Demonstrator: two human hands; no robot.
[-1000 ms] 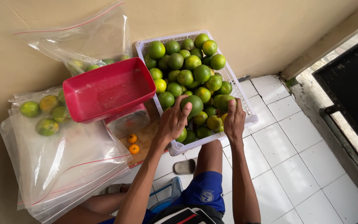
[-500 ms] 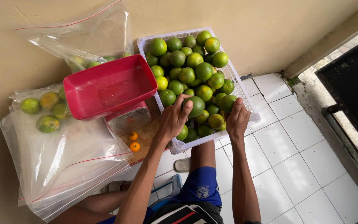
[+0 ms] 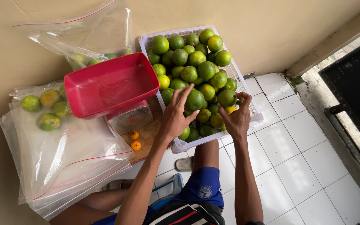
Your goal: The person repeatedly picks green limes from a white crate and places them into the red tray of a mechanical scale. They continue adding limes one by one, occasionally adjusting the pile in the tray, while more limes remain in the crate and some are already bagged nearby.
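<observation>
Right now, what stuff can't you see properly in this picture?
Head view only:
- Lower layers of green citrus fruit in the white crate: covered by the top fruit.
- Part of the fruit under the left hand: the palm hides it.
- What the right hand fingertips pinch: too small to tell.
- The block under the red tub: mostly hidden by the tub.
- Stack of clear bags: count unclear, layers overlap.
</observation>
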